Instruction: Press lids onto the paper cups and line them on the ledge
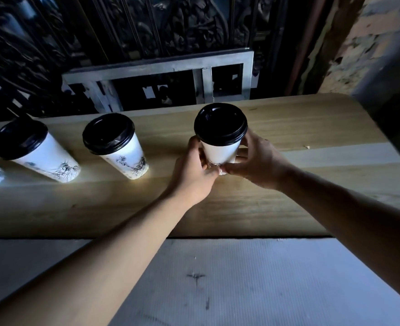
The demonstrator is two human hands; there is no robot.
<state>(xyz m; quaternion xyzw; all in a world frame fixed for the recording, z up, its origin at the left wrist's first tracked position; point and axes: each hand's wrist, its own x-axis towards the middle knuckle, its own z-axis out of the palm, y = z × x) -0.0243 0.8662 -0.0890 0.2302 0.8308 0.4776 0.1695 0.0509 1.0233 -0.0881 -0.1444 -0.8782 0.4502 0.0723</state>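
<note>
Three white paper cups with dark ink drawings stand upright in a row on the wooden ledge [288,128], each capped by a black lid: left cup [41,156], middle cup [121,151], right cup [220,149] (well apart from the others).

Three lidded cups [115,144] stand along the ledge [288,208]; the rightmost [220,135] sits between both hands [253,161].
</note>
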